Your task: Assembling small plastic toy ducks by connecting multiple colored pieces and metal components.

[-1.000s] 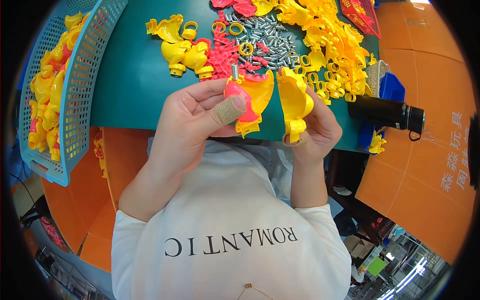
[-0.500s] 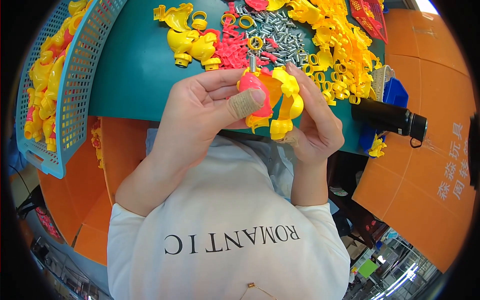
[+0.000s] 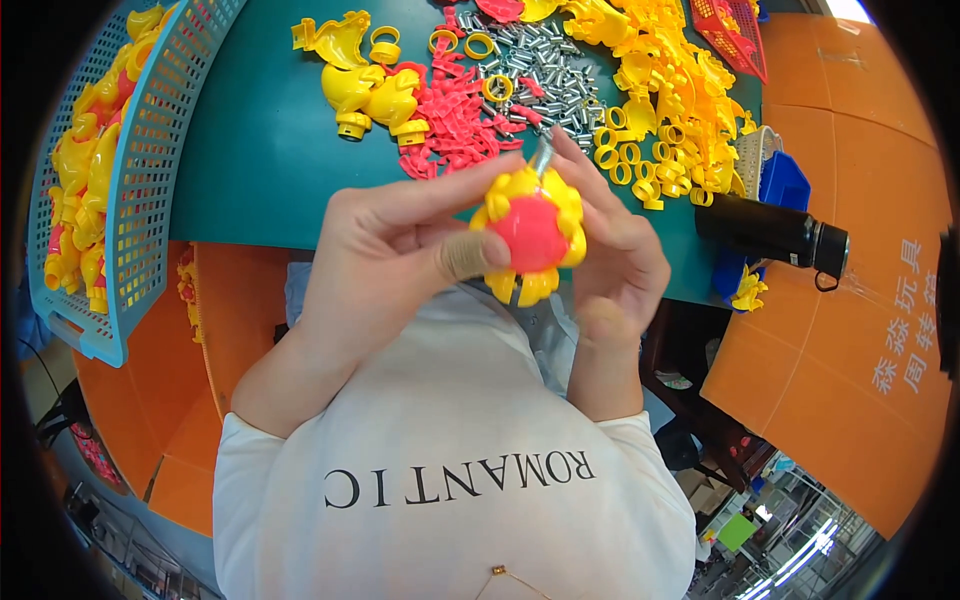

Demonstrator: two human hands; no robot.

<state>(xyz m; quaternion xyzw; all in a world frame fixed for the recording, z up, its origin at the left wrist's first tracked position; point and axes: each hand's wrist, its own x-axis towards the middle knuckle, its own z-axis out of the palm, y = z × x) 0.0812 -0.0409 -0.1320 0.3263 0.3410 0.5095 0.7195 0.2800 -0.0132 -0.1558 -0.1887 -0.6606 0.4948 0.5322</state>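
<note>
My left hand (image 3: 395, 245), a bandage round its thumb, pinches a yellow plastic toy piece with a round pink face (image 3: 532, 234). A metal spring (image 3: 543, 156) sticks up from the top of the piece, tilted slightly right. Against the piece's right side and the spring lie the bent fingers of my right hand (image 3: 625, 245); its thumb stands clear below. Beyond my hands are a pile of pink plastic parts (image 3: 462, 112) and a heap of metal springs (image 3: 560, 75). Several yellow rings (image 3: 645, 170) lie to the right.
A blue basket (image 3: 150, 180) full of yellow and pink toys stands left. Yellow shells (image 3: 640, 60) are heaped on the green table (image 3: 250, 130), with a red basket (image 3: 730, 35) behind. At the right lies a black bottle (image 3: 770, 230), beside orange board (image 3: 840, 330).
The pink-and-yellow half and the yellow shell, held apart before, are now together as one piece, turned with its round pink face up. My right thumb has come off the shell.
</note>
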